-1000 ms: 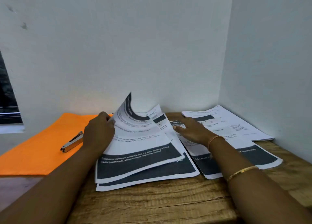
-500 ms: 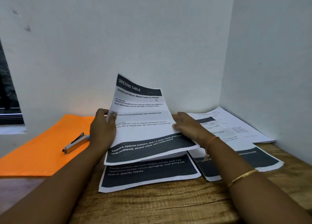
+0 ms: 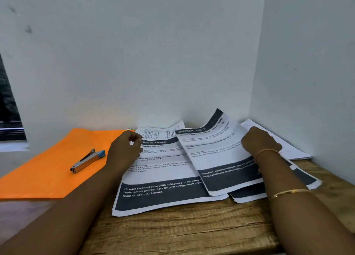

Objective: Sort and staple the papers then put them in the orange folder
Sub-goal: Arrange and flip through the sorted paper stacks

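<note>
Sorting phase. No staple visible on any sheet.

Right hand (image 3: 259,143) grips the right edge of the Metal Tools sheet (image 3: 217,158), fingers curled onto it. The sheet is skewed, with its far corner bowed up off the desk (image 3: 192,233). Its near edge overlaps the Powder Compact sheet (image 3: 163,179) and the papers to the right. My read: it's headed for the right-hand group, held by one edge so it rides over the others without dragging them.

Left hand (image 3: 124,151) sits at the far-left corner of the Powder Compact sheet, fingers loosely curled. Can't tell whether it pinches the edge or only rests there. Probably it's pinning that stack while the other sheet passes over. A second paper edge shows at the near-left corner, so there's at least one more sheet underneath.

Right pile (image 3: 292,151) is fanned into the desk's back-right corner, against both walls. A dark-banded sheet (image 3: 307,179) pokes out under the right forearm. Everything is overlapped, nothing squared, so the groups likely aren't final.

Orange folder (image 3: 44,174) lies flat at the desk's left end, far edge near the back wall, out of the sorting area. Stapler (image 3: 87,161) lies on top of it, toward its right side, near the left wrist. It looks staged for the next step, within easy reach.

Risk: one-edge grip on limp paper, so the raised corner could fold or catch.
</note>
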Demonstrator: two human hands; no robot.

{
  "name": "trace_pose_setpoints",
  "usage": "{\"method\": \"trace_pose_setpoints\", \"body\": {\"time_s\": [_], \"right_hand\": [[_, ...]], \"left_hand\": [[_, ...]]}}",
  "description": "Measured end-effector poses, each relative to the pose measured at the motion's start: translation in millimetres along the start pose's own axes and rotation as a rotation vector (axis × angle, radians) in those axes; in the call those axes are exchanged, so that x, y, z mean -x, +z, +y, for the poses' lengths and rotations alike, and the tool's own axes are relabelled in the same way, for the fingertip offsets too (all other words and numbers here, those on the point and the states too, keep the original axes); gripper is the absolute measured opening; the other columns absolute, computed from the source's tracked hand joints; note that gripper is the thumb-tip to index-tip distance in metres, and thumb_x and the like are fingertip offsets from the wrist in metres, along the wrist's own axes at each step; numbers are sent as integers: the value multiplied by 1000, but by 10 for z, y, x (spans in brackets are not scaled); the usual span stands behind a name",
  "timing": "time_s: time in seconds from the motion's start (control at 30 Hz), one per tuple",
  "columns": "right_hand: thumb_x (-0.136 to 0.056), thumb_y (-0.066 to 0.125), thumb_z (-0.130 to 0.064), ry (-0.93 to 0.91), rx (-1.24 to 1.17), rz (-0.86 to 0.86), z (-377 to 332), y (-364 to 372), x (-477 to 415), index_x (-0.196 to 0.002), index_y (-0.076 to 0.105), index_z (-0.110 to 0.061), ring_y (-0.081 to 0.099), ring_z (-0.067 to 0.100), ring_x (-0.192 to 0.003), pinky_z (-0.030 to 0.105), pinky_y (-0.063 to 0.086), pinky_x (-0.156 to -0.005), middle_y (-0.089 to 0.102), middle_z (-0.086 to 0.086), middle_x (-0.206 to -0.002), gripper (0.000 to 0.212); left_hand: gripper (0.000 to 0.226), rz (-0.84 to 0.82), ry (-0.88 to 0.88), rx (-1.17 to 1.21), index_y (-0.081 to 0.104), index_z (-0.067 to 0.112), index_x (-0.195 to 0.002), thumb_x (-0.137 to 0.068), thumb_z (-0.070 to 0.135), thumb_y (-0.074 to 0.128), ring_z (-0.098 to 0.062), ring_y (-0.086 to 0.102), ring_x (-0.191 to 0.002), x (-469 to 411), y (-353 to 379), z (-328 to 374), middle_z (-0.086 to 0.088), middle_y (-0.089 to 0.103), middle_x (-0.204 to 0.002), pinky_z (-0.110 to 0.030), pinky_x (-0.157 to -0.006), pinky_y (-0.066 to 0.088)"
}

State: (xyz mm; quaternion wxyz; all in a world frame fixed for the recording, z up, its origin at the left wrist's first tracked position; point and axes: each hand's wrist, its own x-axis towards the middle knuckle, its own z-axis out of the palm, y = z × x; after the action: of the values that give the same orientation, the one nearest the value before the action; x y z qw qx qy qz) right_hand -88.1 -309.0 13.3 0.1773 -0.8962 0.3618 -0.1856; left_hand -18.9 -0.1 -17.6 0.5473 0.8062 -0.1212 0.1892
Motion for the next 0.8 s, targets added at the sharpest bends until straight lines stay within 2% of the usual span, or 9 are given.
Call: {"method": "trace_pose_setpoints", "body": {"time_s": [0.07, 0.13, 0.23, 0.37, 0.53, 0.7, 0.8], "right_hand": [[-92, 42, -17, 57, 48, 22, 71, 21, -22, -125, 53, -14, 43, 34, -125, 44, 26, -105, 50, 12, -133, 35], [-92, 42, -18, 106, 76, 6, 140, 54, -35, -128, 52, -15, 39, 34, -128, 45, 23, -107, 48, 13, -136, 37], [-92, 42, -22, 169, 108, -30, 203, 81, -46, -134, 47, -17, 33, 33, -133, 47, 19, -110, 41, 12, -142, 42], [-91, 41, -22, 180, 137, 16, 233, 80, -74, -128, 52, -18, 37, 32, -128, 47, 20, -109, 47, 12, -135, 39], [-91, 43, -24, 210, 134, 9, 275, 77, -87, -128, 51, -16, 38, 32, -128, 46, 18, -111, 46, 12, -136, 39], [-91, 45, -26, 232, 115, -10, 283, 87, -88, -134, 45, -16, 36, 32, -131, 46, 16, -112, 42, 13, -140, 44], [-91, 46, -30, 243, 108, -25, 300, 84, -78, -139, 36, -15, 34, 33, -132, 48, 17, -111, 38, 14, -142, 50]], "left_hand": [[12, 11, 1, -53, 58, 21, -85, -93, 13, 54, -23, 65, -86, -9, -13, -16, 1, 61, -100, -44, -84, 53], [8, 15, 2, -117, 60, 18, -89, -92, 15, 54, -21, 61, -95, -24, -16, -27, 2, 62, -100, -39, -89, 49], [9, 7, -8, -183, 62, 12, -94, -93, 16, 54, -14, 52, -97, -33, 4, -26, 1, 61, -102, -28, -84, 38], [14, -19, -42, -236, 62, 9, -99, -93, 18, 55, -19, 53, -103, -42, 15, -37, -4, 62, -109, -27, -82, 36], [15, -15, -64, -310, 62, 8, -100, -93, 19, 54, -17, 49, -88, -53, 8, -62, -8, 63, -106, -29, -74, 36], [9, -53, -108, -371, 58, 11, -94, -87, 15, 62, -20, 50, -84, -68, -24, -74, -9, 62, -101, -29, -67, 37], [22, -123, -143, -419, 58, 11, -100, -81, 14, 70, -18, 48, -84, -65, -44, -73, -7, 57, -101, -24, -57, 35]]}}
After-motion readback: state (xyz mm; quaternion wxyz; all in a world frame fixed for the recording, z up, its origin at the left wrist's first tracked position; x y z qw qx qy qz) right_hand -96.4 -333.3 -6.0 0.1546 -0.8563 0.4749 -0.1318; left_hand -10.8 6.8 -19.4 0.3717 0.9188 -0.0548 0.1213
